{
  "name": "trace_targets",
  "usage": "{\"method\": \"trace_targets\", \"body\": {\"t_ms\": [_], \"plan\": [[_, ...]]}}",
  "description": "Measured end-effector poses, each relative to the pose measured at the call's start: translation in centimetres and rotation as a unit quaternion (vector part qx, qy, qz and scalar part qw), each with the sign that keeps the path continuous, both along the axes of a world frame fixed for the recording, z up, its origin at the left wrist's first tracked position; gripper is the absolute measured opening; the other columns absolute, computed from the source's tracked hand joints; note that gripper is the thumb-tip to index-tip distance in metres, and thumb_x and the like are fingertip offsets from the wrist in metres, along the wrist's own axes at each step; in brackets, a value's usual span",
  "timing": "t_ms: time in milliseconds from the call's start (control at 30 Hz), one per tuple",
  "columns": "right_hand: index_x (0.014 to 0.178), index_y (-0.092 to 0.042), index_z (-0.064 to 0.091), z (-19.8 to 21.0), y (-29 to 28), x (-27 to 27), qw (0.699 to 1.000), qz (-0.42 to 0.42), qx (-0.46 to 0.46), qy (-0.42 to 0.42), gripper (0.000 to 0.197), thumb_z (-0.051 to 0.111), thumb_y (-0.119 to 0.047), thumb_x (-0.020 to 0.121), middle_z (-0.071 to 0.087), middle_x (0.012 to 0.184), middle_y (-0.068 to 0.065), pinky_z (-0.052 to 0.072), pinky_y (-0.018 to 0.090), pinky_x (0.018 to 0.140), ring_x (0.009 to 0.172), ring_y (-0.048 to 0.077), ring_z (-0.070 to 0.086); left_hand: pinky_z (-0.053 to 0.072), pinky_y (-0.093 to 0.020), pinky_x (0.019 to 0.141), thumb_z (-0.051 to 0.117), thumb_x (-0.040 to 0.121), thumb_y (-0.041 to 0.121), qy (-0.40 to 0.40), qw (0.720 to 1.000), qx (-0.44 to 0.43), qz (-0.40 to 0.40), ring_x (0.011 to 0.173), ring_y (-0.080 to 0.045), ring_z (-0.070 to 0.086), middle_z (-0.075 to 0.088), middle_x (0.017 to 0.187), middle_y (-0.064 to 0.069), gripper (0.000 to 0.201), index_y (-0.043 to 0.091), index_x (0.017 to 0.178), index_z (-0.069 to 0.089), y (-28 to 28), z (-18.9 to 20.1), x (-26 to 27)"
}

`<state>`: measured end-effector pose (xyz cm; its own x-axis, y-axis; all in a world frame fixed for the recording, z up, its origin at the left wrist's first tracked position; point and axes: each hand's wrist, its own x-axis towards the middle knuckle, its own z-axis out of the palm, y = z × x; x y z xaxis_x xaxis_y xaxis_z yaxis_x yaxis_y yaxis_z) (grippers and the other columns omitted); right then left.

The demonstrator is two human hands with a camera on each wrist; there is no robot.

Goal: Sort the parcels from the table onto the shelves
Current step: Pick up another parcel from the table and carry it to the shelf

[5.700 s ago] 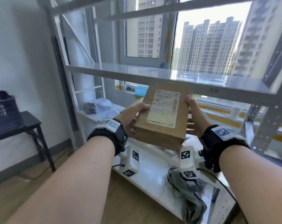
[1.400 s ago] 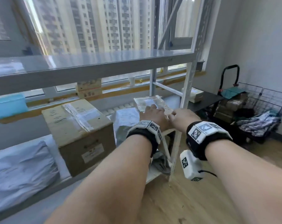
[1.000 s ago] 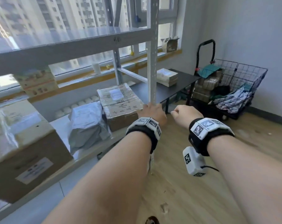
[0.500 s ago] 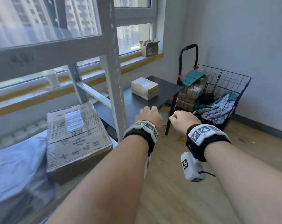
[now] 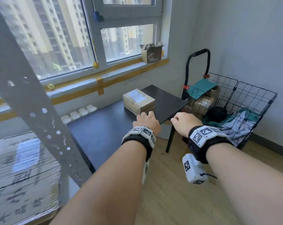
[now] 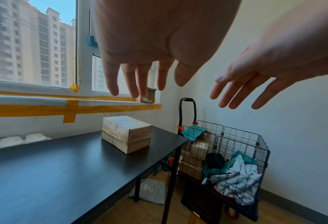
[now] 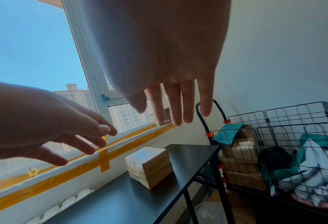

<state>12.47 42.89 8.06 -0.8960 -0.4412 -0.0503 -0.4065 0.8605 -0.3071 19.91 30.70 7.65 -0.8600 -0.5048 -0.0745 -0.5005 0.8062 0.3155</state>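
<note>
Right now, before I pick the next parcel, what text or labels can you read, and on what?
None can be read.
Parcel on the table: white label, print too small.
Box on the shelf: dark characters and a label, blurred.
Wrist bands: square code markers only, no words.

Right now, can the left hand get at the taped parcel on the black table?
Probably yes. The left hand is open and holds nothing, the parcel sits alone on the table, and nothing stands between them.
</note>
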Motion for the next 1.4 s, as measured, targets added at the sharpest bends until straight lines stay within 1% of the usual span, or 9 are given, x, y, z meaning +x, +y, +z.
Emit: {"method": "trace_targets", "body": {"t_ms": [300,467,633,933,1033,1133,1233,1300,1400], "plan": [[0.105,-0.013,0.063,-0.4,-1.7,-16.5,0.997,0.067,0.003,-0.024,0.034,0.038,-0.033,0.095,0.067,0.107,0.010,0.043,0.032,0.075,0.089,0.028,0.057,0.040,-0.045,0.099,0.036,0.101,0.032,-0.019,0.996,0.025,0.089,0.129,-0.032,0.043,0.047,0.138,-0.013,0.038,0.013,0.132,0.046,-1.6,-0.1,-13.7],[0.104,-0.014,0.063,-2.1,-5.8,-21.1,0.993,0.107,0.010,-0.046,0.032,0.039,-0.034,0.096,0.067,0.104,0.008,0.042,0.032,0.073,0.085,0.027,0.056,0.039,-0.044,0.103,0.034,0.101,0.033,-0.020,0.989,0.034,0.144,0.135,-0.030,0.038,0.044,0.145,-0.010,0.042,0.017,0.140,0.043,-5.3,-1.4,-18.0],[0.105,-0.016,0.064,-3.9,-11.9,-25.3,0.988,0.143,0.014,-0.055,0.033,0.039,-0.035,0.096,0.066,0.105,0.006,0.040,0.031,0.073,0.085,0.026,0.054,0.039,-0.044,0.101,0.034,0.100,0.028,-0.031,0.981,0.053,0.184,0.133,-0.032,0.039,0.043,0.145,-0.012,0.041,0.017,0.139,0.042,-11.1,-3.7,-21.4],[0.102,-0.018,0.062,-7.9,-23.6,-32.4,0.985,0.145,0.040,-0.087,0.027,0.039,-0.030,0.094,0.066,0.104,0.004,0.046,0.033,0.073,0.090,0.025,0.058,0.041,-0.043,0.098,0.040,0.100,0.027,-0.022,0.960,0.126,0.250,0.130,-0.034,0.040,0.039,0.143,-0.015,0.043,0.012,0.140,0.038,-22.7,-7.6,-27.8],[0.113,-0.016,0.060,-9.3,-26.1,-33.9,0.984,0.139,0.046,-0.100,0.030,0.040,-0.030,0.094,0.065,0.115,0.005,0.045,0.033,0.078,0.097,0.027,0.058,0.040,-0.041,0.097,0.043,0.099,0.024,-0.011,0.944,0.159,0.289,0.128,-0.035,0.042,0.035,0.143,-0.014,0.053,0.016,0.148,0.026,-25.0,-9.4,-28.9],[0.136,-0.014,0.048,-10.6,-28.0,-35.0,0.981,0.142,0.052,-0.123,0.044,0.041,-0.032,0.096,0.056,0.136,0.008,0.044,0.037,0.093,0.120,0.029,0.055,0.040,-0.039,0.097,0.046,0.098,0.027,-0.010,0.923,0.197,0.329,0.129,-0.035,0.043,0.030,0.148,-0.015,0.073,0.020,0.158,0.004,-26.2,-10.9,-29.6],[0.140,-0.012,0.044,-11.7,-29.8,-35.9,0.976,0.136,0.052,-0.163,0.050,0.042,-0.034,0.095,0.054,0.139,0.010,0.043,0.037,0.095,0.124,0.030,0.053,0.040,-0.043,0.102,0.048,0.098,0.033,0.002,0.891,0.256,0.374,0.131,-0.038,0.046,0.032,0.152,-0.018,0.081,0.019,0.158,-0.004,-27.5,-12.2,-30.0],[0.131,-0.010,0.051,-12.6,-30.6,-36.2,0.970,0.137,0.055,-0.191,0.046,0.041,-0.035,0.094,0.058,0.131,0.011,0.044,0.037,0.090,0.116,0.032,0.055,0.041,-0.042,0.104,0.051,0.097,0.038,0.004,0.858,0.316,0.404,0.130,-0.036,0.050,0.042,0.150,-0.017,0.083,0.014,0.158,0.001,-28.0,-13.2,-30.0],[0.107,-0.005,0.056,-14.2,-31.1,-36.4,0.963,0.155,0.058,-0.211,0.036,0.039,-0.034,0.094,0.063,0.117,0.014,0.043,0.036,0.081,0.101,0.032,0.056,0.049,-0.039,0.097,0.050,0.094,0.046,0.000,0.806,0.403,0.434,0.120,-0.034,0.059,0.058,0.135,-0.017,0.069,0.004,0.147,0.035,-28.1,-14.5,-29.8]]}}
